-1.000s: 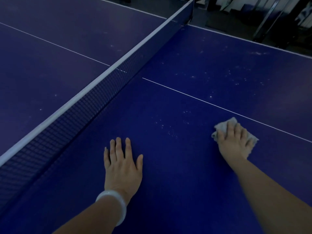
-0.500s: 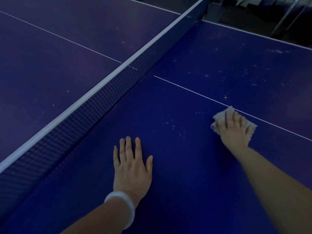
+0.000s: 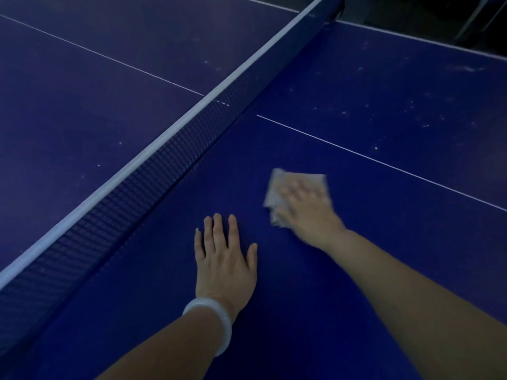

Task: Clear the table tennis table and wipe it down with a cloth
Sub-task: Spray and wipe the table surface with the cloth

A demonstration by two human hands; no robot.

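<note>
Cloth (image 3: pixel 297 187) sits under the right hand (image 3: pixel 307 212) on the near blue counter (image 3: pixel 274 311), fingers pressing flat (blurry). Left hand (image 3: pixel 225 259) lies flat, holding nothing. Far white specks (image 3: pixel 411 105) may get missed if wiping stays near.

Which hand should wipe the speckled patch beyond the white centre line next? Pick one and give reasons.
The right hand. It already presses the cloth flat on the table, nearest the white specks. The left hand lies flat and bare beside the net, bracing.
</note>
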